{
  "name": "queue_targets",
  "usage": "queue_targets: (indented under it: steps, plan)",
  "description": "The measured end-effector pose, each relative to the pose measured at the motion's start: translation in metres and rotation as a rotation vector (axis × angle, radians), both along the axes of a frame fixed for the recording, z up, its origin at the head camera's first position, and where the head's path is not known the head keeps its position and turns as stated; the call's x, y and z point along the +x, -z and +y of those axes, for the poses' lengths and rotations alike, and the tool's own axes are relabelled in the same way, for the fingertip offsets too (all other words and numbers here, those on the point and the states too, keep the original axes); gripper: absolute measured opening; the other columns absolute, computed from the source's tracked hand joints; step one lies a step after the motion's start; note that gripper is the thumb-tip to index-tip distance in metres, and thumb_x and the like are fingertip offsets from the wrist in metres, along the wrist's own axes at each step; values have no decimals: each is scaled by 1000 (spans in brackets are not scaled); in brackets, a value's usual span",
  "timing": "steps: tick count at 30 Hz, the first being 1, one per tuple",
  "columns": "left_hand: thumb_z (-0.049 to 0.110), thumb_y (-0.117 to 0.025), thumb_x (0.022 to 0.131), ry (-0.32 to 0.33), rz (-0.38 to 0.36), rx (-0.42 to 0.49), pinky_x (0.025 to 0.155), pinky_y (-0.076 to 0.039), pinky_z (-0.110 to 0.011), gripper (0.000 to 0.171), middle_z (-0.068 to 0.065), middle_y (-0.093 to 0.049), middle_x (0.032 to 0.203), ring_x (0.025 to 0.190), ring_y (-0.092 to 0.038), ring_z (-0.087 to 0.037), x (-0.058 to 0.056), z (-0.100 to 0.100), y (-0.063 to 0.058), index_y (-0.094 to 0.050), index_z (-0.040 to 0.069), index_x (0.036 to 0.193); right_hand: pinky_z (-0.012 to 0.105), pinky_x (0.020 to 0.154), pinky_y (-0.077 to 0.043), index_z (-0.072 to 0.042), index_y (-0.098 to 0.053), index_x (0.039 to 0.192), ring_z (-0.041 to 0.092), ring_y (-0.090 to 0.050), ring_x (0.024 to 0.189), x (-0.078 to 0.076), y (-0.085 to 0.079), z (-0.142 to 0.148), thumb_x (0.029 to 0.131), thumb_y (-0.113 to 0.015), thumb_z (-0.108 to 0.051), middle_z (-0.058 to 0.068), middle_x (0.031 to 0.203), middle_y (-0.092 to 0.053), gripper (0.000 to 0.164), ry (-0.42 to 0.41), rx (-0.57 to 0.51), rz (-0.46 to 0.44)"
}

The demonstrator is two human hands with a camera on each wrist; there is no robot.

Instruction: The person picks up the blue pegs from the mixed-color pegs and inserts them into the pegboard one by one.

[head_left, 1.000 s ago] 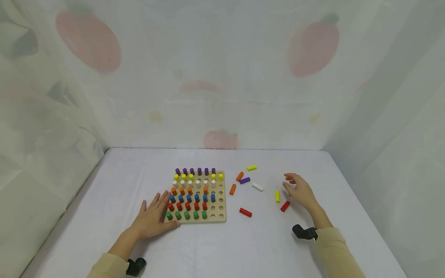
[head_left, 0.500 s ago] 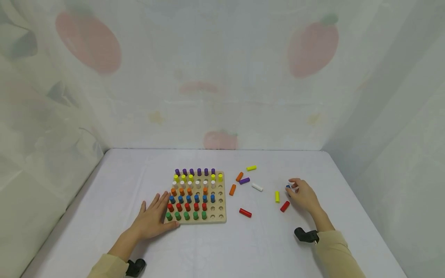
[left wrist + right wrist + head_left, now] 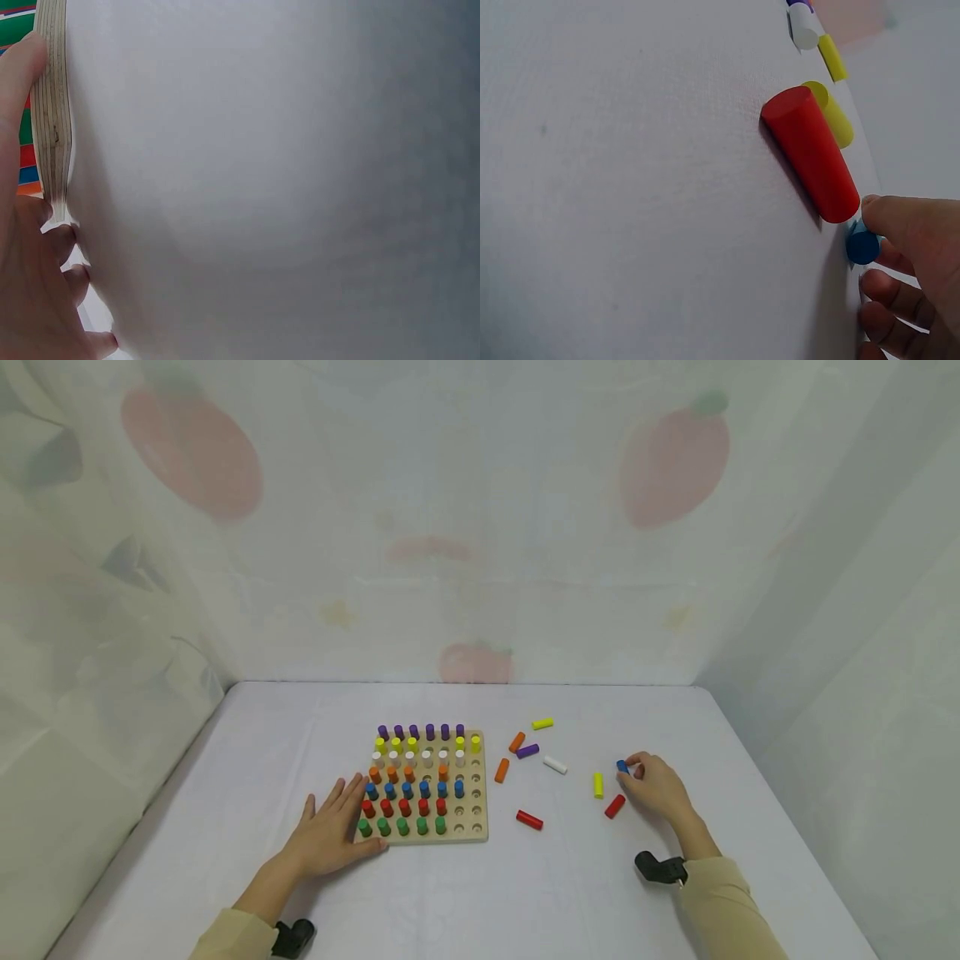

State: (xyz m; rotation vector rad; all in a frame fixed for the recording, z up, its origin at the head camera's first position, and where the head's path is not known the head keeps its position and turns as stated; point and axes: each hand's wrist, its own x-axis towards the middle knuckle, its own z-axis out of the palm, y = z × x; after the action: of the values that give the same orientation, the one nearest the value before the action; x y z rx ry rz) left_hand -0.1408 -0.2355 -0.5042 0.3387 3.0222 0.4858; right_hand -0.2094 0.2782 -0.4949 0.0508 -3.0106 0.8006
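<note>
My right hand pinches a blue peg between thumb and fingers at the right side of the table; the peg's round end shows in the right wrist view. Close by lie a red peg and a yellow peg. My left hand rests against the near left corner of a wooden pegboard, fingers straight along the left side and thumb on the front edge. Rows of purple, yellow, white, orange, blue, red and green pegs stand upright in it, with bare holes mostly at the right.
Between board and right hand lie another red peg, a white peg, a purple peg, two orange pegs and a second yellow peg. A white cloth covers the table, with a curtain behind.
The right hand has come down and slightly toward me, and its thumb and fingers have closed around the blue peg, previously hidden. The left hand and board stay put.
</note>
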Motion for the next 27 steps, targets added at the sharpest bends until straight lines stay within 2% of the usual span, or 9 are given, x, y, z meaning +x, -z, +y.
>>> queue_targets:
  steps: [11, 18, 27]
  plan:
    - [75, -56, 68, 1, -8, 2, 101, -6, -71, 109, -13, -23, 152, 138, -18, -40, 0, 0, -1, -23, 8, 147, 27, 57, -37, 2, -60, 102, 19, -46, 68, -2, 0, -3, 83, -62, -12, 8, 77, -52, 24, -20, 3, 35]
    - [75, -57, 68, 1, -4, 5, 101, -6, -71, 109, -13, -23, 151, 138, -18, -40, 0, 0, -2, -23, 8, 146, 26, 58, -37, 1, -62, 106, 19, -45, 69, -3, -1, -4, 83, -61, -13, 9, 78, -52, 27, -27, 11, 50]
    - [76, -56, 68, 1, -6, 6, 101, -6, -71, 109, -13, -23, 151, 138, -17, -40, 0, 0, -1, -23, 8, 147, 26, 56, -34, 1, -63, 105, 18, -43, 67, -6, -4, -11, 83, -62, -10, 8, 75, -49, 25, -61, -17, 120]
